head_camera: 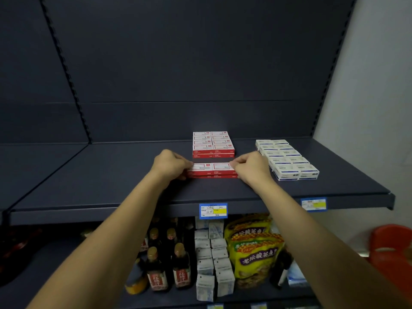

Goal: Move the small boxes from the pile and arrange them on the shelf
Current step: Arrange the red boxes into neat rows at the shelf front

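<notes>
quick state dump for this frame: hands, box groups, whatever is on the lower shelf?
left hand: grips left end of the front red boxes
right hand: grips their right end
front red boxes: two side by side, stacked, flat on the upper shelf, apart from the rear stack
rear red stack: squared up, untouched
white boxes: two neat rows, at right
bottles: upright, capped, lower shelf
yellow bags: standing, sealed

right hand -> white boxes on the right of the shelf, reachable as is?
Probably yes. The right hand sits just left of the white boxes with bare shelf between them, but it now grips the red boxes and would have to let go first.
</notes>
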